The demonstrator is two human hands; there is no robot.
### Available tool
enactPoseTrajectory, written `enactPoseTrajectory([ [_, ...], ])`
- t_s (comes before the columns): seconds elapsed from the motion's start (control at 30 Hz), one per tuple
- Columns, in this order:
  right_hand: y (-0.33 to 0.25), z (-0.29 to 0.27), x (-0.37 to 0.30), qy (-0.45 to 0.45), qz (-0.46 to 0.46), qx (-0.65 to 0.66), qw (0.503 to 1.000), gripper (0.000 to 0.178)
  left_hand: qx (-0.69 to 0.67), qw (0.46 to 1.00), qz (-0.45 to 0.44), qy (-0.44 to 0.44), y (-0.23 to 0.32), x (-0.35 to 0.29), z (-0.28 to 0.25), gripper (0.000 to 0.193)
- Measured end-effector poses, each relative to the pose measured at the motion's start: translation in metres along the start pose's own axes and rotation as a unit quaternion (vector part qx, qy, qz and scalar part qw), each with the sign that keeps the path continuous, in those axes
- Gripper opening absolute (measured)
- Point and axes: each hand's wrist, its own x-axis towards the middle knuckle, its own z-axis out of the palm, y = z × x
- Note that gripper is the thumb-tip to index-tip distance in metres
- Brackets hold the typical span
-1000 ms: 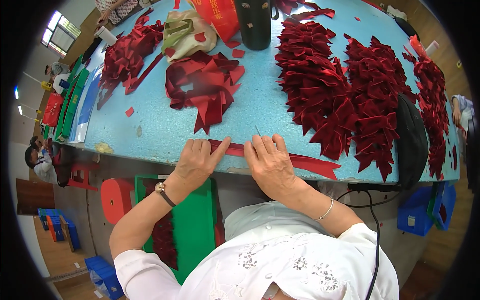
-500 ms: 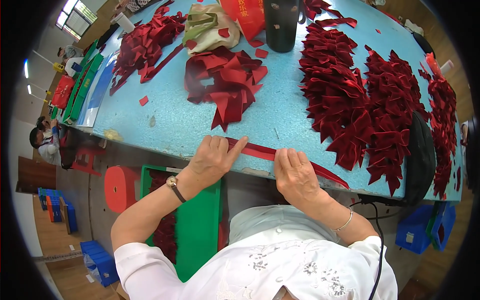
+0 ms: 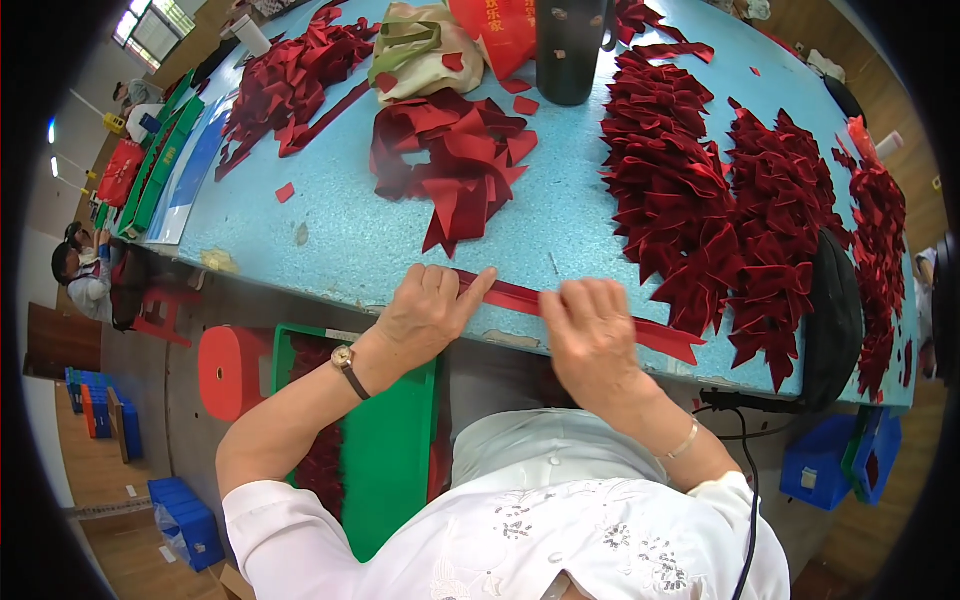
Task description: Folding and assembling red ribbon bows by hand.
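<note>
A long dark red velvet ribbon (image 3: 515, 297) stretches along the near edge of the blue table (image 3: 340, 215). My left hand (image 3: 425, 312) is closed on its left part, thumb pointing right. The fingers of my right hand (image 3: 597, 335), slightly blurred, curl over the ribbon farther right. Past that hand the ribbon's free end lies fairly flat, reaching beneath the bow rows. Beyond my hands is a loose heap of cut red ribbon strips (image 3: 455, 160). To the right lie overlapping rows of red ribbon bows (image 3: 665, 160).
A black tumbler (image 3: 565, 55) and a cream bag (image 3: 425, 55) stand at the back. A black pouch (image 3: 835, 320) sits at the right table edge. Below the left edge are a green crate (image 3: 385, 470) and a red stool (image 3: 230, 372). Other people sit at far left.
The ribbon's right end has gone from a narrow, folded strip to a broader, flatter one. My right hand has shifted slightly; my left hand keeps its hold.
</note>
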Motion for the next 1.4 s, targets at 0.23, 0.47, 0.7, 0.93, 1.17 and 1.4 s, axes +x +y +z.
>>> enactPoseTrajectory([
  [0.23,-0.031,0.042,0.030,-0.010,-0.004,0.004,1.000,0.026,-0.014,1.000,-0.004,0.003,-0.001,0.000,0.004,0.030],
  [0.47,-0.037,0.049,0.029,-0.034,-0.032,-0.054,0.997,0.040,-0.019,1.000,0.000,-0.006,0.000,-0.001,0.009,0.015],
  [0.7,-0.049,0.049,0.012,-0.078,0.018,0.002,0.997,0.063,-0.004,1.000,-0.007,-0.005,0.001,0.001,0.006,0.039],
  [0.93,-0.051,0.041,-0.002,-0.116,0.002,0.014,0.993,0.079,-0.006,1.000,-0.007,-0.007,0.003,0.001,0.007,0.048],
  [1.17,-0.043,0.035,-0.017,-0.107,-0.009,0.019,0.994,0.082,0.003,1.000,-0.006,-0.027,0.005,0.001,0.004,0.051],
  [1.4,-0.028,0.024,-0.037,-0.111,-0.006,0.023,0.994,0.089,0.006,0.999,-0.003,-0.034,0.005,0.002,0.004,0.054],
])
